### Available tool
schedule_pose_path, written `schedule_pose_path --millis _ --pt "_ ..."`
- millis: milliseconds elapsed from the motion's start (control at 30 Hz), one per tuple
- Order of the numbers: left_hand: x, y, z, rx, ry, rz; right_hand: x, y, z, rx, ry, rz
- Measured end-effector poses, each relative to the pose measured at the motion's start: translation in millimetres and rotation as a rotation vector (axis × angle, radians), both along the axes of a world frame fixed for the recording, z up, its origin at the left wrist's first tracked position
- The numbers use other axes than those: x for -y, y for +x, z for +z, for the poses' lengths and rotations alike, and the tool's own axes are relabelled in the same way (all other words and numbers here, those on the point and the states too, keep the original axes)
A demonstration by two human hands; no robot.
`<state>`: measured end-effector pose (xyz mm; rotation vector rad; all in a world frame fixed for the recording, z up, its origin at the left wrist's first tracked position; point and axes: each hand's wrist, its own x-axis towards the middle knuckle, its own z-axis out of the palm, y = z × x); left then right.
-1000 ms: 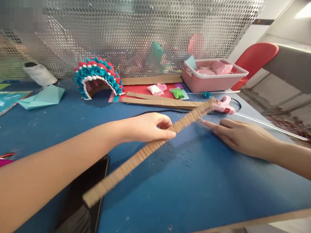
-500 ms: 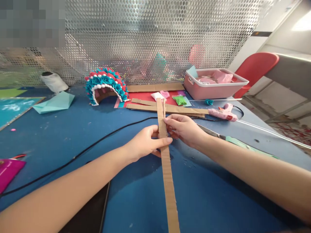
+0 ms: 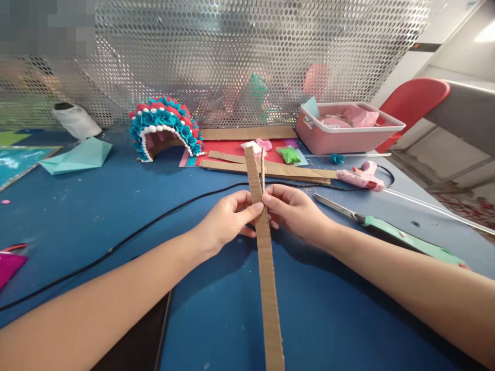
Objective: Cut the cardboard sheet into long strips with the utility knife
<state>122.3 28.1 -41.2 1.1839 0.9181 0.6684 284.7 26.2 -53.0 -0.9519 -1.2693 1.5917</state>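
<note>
A long brown cardboard strip (image 3: 268, 288) runs from the bottom edge up past both hands. My left hand (image 3: 226, 219) grips it from the left, thumb on its face and fingers behind. At the strip's right edge, my right hand (image 3: 296, 211) pinches a thin cardboard sliver (image 3: 263, 172). The sliver stands apart from the strip above my fingers; whether they join lower down is hidden. A green-handled utility knife (image 3: 406, 237) lies by my right forearm with its blade out.
Behind the hands lie more cardboard strips (image 3: 232, 167), a pink glue gun (image 3: 363, 176) and a green packet (image 3: 288, 155). A pink basket (image 3: 348, 136) and a blue-and-red flowered arch (image 3: 166, 126) stand before the perforated metal screen (image 3: 216, 67). A black cord (image 3: 154, 212) crosses the table.
The thin sliver now stands farther from the strip, with a wider gap at the top. My right hand has slid slightly down. My left thumb has drawn back left on the strip.
</note>
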Motion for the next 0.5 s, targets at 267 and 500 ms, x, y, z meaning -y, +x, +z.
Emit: schedule_pose_path --millis 267,500 --pt "0 1 -0.4 0.136 -0.097 -0.002 10 -9 6.6 -0.272 -0.205 -0.019" --pt "2 2 1.0 0.074 -0.034 0.016 -2 1 4.3 -0.109 -0.110 0.003"
